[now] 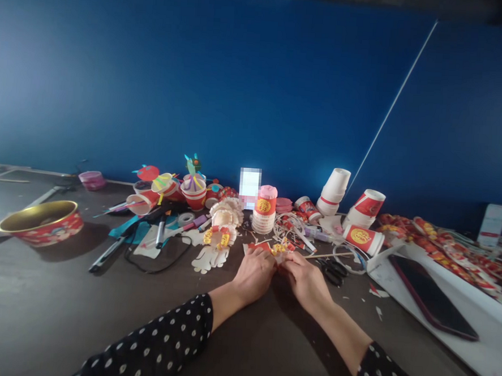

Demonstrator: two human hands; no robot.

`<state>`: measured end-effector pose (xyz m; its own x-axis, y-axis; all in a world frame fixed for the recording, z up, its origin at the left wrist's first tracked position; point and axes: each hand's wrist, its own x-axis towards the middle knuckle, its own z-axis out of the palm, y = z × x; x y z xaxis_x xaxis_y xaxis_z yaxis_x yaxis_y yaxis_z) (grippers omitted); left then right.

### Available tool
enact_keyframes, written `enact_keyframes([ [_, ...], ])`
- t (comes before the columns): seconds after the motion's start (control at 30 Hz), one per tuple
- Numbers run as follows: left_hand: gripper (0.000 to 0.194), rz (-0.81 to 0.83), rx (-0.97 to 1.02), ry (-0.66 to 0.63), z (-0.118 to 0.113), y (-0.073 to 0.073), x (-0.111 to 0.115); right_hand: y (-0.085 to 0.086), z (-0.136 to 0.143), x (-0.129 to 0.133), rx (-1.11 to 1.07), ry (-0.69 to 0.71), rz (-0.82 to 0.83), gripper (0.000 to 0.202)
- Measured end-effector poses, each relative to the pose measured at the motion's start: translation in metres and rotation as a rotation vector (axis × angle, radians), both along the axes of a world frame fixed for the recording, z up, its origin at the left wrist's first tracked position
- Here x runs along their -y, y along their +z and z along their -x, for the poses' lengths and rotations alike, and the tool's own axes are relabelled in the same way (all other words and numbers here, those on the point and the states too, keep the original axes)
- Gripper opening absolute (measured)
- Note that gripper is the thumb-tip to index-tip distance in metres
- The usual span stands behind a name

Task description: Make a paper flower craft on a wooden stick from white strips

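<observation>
My left hand and my right hand meet low over the dark table. Between them is a cut piece of paper cup, red with yellow print, partly hidden by the fingers. The left fingers are bent over its red part, and the right fingers pinch its right side. Just beyond stands a stack of paper cups with a pink top. To the left lie cut-out paper cup pieces with scalloped white edges. Black-handled scissors rest to the right of my right hand.
A gold-lined red tin stands at far left, near a box cutter and a marker. Decorated cups stand behind. On the right, a phone lies in a white tray, beside several paper cups.
</observation>
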<state>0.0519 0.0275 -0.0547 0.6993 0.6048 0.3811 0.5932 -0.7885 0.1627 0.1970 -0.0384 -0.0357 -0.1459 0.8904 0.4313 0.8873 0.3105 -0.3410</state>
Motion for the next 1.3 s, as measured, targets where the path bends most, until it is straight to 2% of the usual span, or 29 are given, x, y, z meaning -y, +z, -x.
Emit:
enact_keyframes([
  [0.1, 0.019, 0.029, 0.035, -0.02, 0.0, 0.001, -0.001, 0.0, 0.0, 0.0, -0.016, -0.01, 0.02, 0.024],
  [0.27, 0.013, 0.089, 0.128, -0.054, 0.005, 0.011, 0.003, 0.001, 0.0, 0.001, -0.028, -0.024, 0.051, 0.022],
  [0.4, 0.014, 0.167, 0.342, -0.018, 0.009, 0.012, 0.002, -0.001, -0.002, 0.0, -0.034, -0.015, 0.041, 0.02],
  [0.53, 0.011, 0.372, 0.543, 0.112, 0.01, 0.009, -0.003, -0.001, -0.005, 0.0, -0.018, -0.008, 0.01, 0.021],
  [0.73, 0.035, 0.826, 0.539, 0.154, 0.003, 0.008, -0.009, 0.001, -0.004, 0.002, -0.003, 0.076, -0.023, 0.025],
  [0.83, 0.037, 0.965, 0.565, 0.184, -0.001, 0.008, -0.01, 0.001, -0.003, 0.002, -0.007, 0.099, -0.013, 0.026],
  [0.97, 0.037, 0.993, 0.557, 0.251, -0.004, 0.017, -0.006, 0.003, -0.001, 0.002, -0.052, 0.135, 0.012, 0.024],
  [1.07, 0.017, 0.951, 0.49, 0.272, -0.005, 0.026, -0.002, 0.004, 0.0, 0.002, -0.082, 0.152, 0.018, 0.022],
  [1.13, 0.013, 0.941, 0.491, 0.304, -0.005, 0.029, 0.0, 0.004, 0.0, 0.002, -0.097, 0.164, 0.018, 0.021],
  [1.23, 0.017, 0.949, 0.525, 0.362, -0.006, 0.028, -0.001, 0.002, -0.002, 0.002, -0.139, 0.169, -0.008, 0.017],
  [1.3, 0.012, 0.949, 0.529, 0.363, -0.006, 0.024, -0.003, 0.0, -0.005, 0.001, -0.203, 0.104, -0.052, 0.02],
])
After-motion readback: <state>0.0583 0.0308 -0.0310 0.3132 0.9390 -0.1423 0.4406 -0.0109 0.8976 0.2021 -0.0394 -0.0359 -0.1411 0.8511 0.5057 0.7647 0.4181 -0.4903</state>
